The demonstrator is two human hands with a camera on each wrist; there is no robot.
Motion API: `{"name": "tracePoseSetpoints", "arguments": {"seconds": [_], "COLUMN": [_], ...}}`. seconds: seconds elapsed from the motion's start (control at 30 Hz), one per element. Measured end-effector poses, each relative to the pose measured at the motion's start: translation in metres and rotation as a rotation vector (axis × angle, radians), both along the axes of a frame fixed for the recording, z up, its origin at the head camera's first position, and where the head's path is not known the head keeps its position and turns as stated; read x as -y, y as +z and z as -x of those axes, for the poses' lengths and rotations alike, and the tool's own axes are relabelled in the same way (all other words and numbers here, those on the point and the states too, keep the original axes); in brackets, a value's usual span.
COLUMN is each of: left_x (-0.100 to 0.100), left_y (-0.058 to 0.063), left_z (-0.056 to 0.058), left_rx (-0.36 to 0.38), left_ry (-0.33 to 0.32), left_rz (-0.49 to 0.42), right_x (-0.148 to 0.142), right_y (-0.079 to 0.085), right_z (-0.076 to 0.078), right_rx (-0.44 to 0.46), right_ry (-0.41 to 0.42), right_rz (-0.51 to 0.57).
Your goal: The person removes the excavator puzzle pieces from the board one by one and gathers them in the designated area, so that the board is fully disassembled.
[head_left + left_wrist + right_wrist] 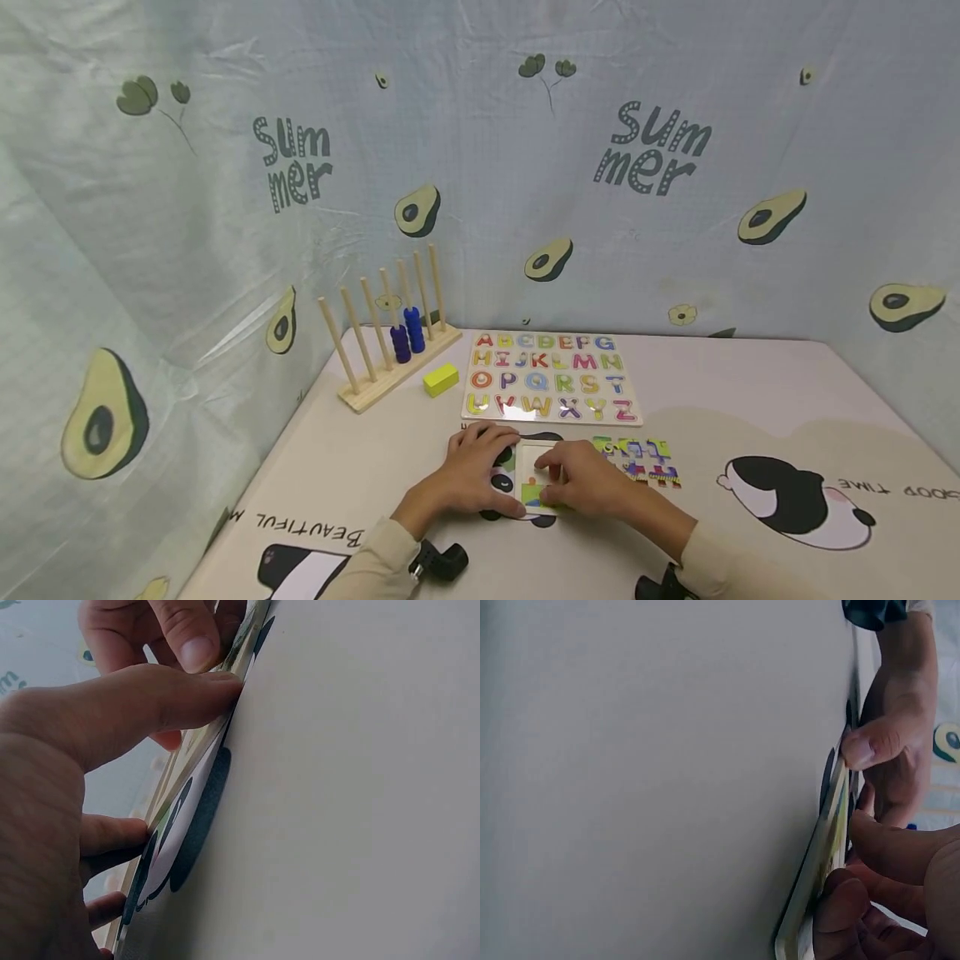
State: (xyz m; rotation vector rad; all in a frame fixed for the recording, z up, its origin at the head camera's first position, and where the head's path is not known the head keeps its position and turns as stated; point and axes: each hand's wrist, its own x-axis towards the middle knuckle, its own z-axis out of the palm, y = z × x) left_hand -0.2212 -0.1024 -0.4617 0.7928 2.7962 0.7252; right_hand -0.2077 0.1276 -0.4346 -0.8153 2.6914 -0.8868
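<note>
A small jigsaw puzzle tray [527, 450] with a pale wooden rim lies on the table, with a coloured picture section [532, 495] in its near part. My left hand [477, 468] grips the tray's left side, thumb at the near corner and fingers farther back along the edge; the left wrist view shows that thumb [196, 696] on the rim. Over the right half of the tray is my right hand [588, 479], thumb and fingers bent down to its surface. I cannot tell whether a piece is between those fingertips. Several loose jigsaw pieces [659, 450] lie just right of that hand.
Behind the hands lies an alphabet board [551, 379]. To its left are a yellow block [441, 380] and a wooden peg stand [401, 365] with dark blue rings [401, 344] on two pegs. A printed cloth curtain [480, 167] rises behind the table [720, 375].
</note>
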Motion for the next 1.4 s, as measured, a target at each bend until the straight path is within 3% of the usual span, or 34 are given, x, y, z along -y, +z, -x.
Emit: {"name": "tracePoseSetpoints", "arguments": {"seconds": [0.33, 1.03, 1.4], "left_x": [0.001, 0.004, 0.003], "left_y": [0.000, 0.003, 0.003], "left_z": [0.000, -0.001, -0.001], "left_rx": [0.009, -0.005, -0.010], "left_ry": [-0.007, -0.038, -0.028], "left_rz": [-0.012, -0.009, -0.001], "right_x": [0.007, 0.018, 0.017], "right_y": [-0.002, -0.001, -0.001], "right_z": [-0.001, -0.010, -0.010], "right_rx": [0.021, 0.012, 0.034], "right_ry": [0.017, -0.046, -0.020], "right_rz": [-0.045, -0.053, 0.007]}}
